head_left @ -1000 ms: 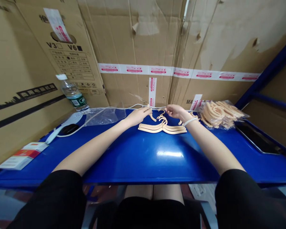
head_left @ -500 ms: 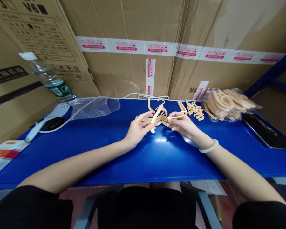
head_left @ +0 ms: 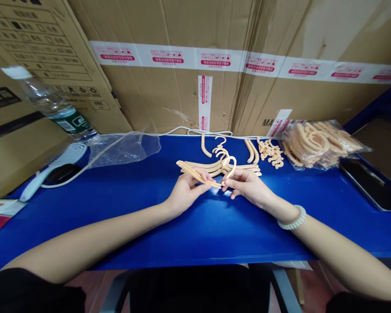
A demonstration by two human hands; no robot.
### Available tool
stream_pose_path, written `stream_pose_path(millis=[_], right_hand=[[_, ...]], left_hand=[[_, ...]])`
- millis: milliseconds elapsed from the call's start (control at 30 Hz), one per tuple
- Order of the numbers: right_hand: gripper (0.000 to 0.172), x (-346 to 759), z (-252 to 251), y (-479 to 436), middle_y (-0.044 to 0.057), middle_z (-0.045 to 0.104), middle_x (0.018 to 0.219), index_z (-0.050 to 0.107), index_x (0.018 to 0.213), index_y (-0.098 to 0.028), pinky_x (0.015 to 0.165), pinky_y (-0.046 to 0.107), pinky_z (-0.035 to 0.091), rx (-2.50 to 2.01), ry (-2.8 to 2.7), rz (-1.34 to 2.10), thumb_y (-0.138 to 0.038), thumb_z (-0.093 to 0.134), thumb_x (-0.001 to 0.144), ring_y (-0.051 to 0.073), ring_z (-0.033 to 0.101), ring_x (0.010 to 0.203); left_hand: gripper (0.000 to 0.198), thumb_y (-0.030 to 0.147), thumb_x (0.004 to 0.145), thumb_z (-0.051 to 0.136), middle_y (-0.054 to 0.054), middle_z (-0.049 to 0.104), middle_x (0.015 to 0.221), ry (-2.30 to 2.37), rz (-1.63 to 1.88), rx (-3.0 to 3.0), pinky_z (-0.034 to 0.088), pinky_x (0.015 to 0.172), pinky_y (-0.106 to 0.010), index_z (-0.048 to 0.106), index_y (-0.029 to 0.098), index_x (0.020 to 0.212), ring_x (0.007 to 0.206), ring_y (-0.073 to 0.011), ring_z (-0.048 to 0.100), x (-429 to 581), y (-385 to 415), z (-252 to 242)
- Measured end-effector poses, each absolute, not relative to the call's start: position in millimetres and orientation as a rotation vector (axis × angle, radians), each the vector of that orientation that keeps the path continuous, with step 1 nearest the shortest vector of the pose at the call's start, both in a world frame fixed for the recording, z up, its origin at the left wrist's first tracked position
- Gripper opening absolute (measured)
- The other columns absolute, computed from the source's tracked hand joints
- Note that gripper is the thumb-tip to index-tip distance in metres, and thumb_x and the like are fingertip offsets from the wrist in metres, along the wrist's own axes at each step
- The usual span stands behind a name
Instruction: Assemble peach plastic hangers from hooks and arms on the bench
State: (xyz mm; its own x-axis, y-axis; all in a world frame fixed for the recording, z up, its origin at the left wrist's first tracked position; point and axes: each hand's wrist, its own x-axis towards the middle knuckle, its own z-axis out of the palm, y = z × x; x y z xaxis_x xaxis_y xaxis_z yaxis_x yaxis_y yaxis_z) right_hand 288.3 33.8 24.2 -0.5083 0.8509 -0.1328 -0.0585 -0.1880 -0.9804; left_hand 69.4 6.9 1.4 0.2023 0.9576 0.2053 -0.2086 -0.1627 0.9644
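Note:
My left hand (head_left: 187, 190) pinches a straight beige plastic hanger arm (head_left: 195, 174) that slants up to the left. My right hand (head_left: 247, 186) pinches a beige plastic hook piece (head_left: 230, 167) whose lower end meets the arm's right end between my hands. Both hands hover just above the blue table (head_left: 150, 217). Right behind them lies a stack of assembled beige hangers (head_left: 215, 164). Loose hook pieces (head_left: 270, 153) and a few arm pieces (head_left: 251, 150) lie further right.
A clear bag of beige parts (head_left: 319, 141) rests at the back right, with a dark phone (head_left: 371, 184) beside it. On the left are an empty clear bag (head_left: 124, 148), a water bottle (head_left: 52, 106), a white cable (head_left: 195, 130) and a black mouse (head_left: 60, 173). Cardboard boxes (head_left: 195, 65) wall the back.
My hands came back from the stack toward me, each with a piece. The arm in my left hand turned from steep to nearly level and now meets the hook.

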Motion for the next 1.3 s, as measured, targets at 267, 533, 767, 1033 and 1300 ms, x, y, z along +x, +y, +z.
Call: stream_pose_path(millis=[267,533,767,1033,1300], right_hand=[[0.036,285.2,26.3,31.9,0.007,0.075,0.081,0.073,0.085,-0.015,0.056,0.020,0.062,-0.988,-1.385,1.812,-0.043,0.090,0.071,0.019,0.075,0.079],[0.038,285.7,27.8,32.3,0.007,0.075,0.084,0.073,0.085,-0.013,0.061,0.022,0.064,-0.985,-1.318,1.890,-0.039,0.093,0.068,0.018,0.075,0.077],[0.035,284.1,24.7,32.0,0.009,0.076,0.083,0.073,0.085,-0.011,0.067,0.024,0.065,-0.966,-1.341,1.886,-0.035,0.093,0.069,0.020,0.077,0.080],[0.020,273.8,24.0,27.4,0.005,0.072,0.070,0.068,0.076,-0.013,0.066,0.023,0.065,-0.999,-1.317,1.802,-0.015,0.088,0.073,0.017,0.075,0.067],[0.019,262.7,20.3,20.3,0.002,0.067,0.065,0.063,0.074,-0.014,0.059,0.021,0.062,-1.034,-1.320,1.663,-0.002,0.076,0.078,0.013,0.069,0.057]], left_hand=[[0.025,0.029,0.084,0.073,-0.005,0.070,0.092,0.853,1.183,1.477,0.056,0.084,-0.036,0.054,0.020,0.071,0.093,-0.0217,0.069,66.1,6.3,0.6],[0.023,0.028,0.083,0.072,-0.005,0.070,0.092,0.853,1.212,1.493,0.057,0.081,-0.035,0.055,0.019,0.070,0.092,-0.0210,0.069,67.9,4.1,0.0],[0.026,0.029,0.080,0.075,-0.005,0.069,0.091,0.828,1.249,1.500,0.057,0.080,-0.034,0.054,0.019,0.069,0.093,-0.0215,0.069,68.3,3.0,-2.2],[0.031,0.032,0.075,0.080,-0.003,0.069,0.083,0.783,1.278,1.511,0.056,0.086,-0.039,0.053,0.019,0.068,0.087,-0.0212,0.071,69.0,2.1,-2.0],[0.037,0.034,0.068,0.087,-0.001,0.067,0.079,0.768,1.325,1.500,0.056,0.086,-0.041,0.055,0.017,0.070,0.082,-0.0194,0.069,69.9,-0.6,-4.4]])
